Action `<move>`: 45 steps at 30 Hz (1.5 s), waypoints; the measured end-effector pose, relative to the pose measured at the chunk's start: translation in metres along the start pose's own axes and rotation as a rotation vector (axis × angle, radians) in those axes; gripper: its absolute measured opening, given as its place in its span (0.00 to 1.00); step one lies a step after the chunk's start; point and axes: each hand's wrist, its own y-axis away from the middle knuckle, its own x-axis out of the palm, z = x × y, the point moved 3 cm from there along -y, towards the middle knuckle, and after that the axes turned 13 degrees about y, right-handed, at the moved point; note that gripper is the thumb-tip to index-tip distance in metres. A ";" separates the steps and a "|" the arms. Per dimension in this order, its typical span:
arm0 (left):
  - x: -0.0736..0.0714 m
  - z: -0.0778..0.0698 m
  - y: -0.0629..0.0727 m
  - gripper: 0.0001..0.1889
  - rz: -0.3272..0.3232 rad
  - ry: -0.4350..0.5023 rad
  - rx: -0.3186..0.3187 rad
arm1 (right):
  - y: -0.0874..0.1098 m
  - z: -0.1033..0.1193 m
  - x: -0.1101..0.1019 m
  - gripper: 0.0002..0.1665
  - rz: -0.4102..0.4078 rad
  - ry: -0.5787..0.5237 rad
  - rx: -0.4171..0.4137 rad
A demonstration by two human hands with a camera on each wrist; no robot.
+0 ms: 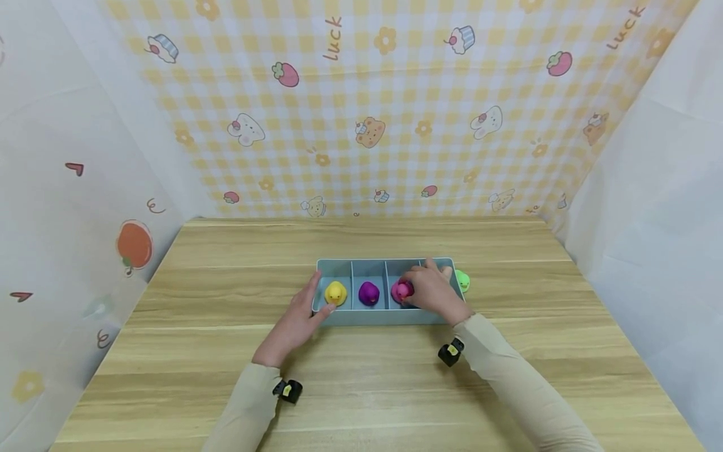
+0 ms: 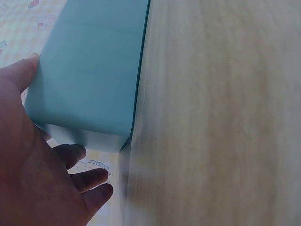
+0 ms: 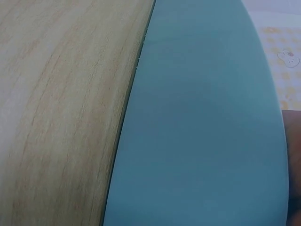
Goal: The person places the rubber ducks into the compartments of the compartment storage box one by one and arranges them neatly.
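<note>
A blue-grey divided box [image 1: 378,318] lies lengthwise on the table. My left hand [image 1: 295,323] holds its left end, thumb at the front rim and fingers along the end wall; the left wrist view shows them around that corner. A yellow rubber duck [image 1: 336,292] sits in the leftmost compartment, with a purple rubber duck [image 1: 369,293] in the one beside it. In the third compartment, my right hand [image 1: 436,292] pinches a pink rubber duck [image 1: 400,290]. That hand partly covers the rightmost compartment. The right wrist view shows mostly the box's front wall [image 3: 197,117].
A light green rubber duck [image 1: 463,280] is on the table just beyond the box's right end. Behind the wooden table [image 1: 373,389] hangs a yellow checked cloth [image 1: 373,88], with pale sheets at both sides.
</note>
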 end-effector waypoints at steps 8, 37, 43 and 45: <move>0.000 -0.001 0.001 0.42 0.000 0.005 -0.006 | 0.005 -0.004 -0.002 0.19 -0.035 -0.043 -0.015; 0.001 -0.001 0.000 0.42 -0.002 0.008 -0.007 | 0.029 -0.032 -0.028 0.16 -0.301 -0.265 -0.034; 0.001 -0.002 0.000 0.42 0.004 0.011 -0.015 | 0.034 -0.051 -0.032 0.16 -0.327 -0.281 0.004; 0.001 -0.001 0.000 0.42 0.004 0.014 -0.020 | 0.036 -0.057 -0.034 0.17 -0.336 -0.279 0.021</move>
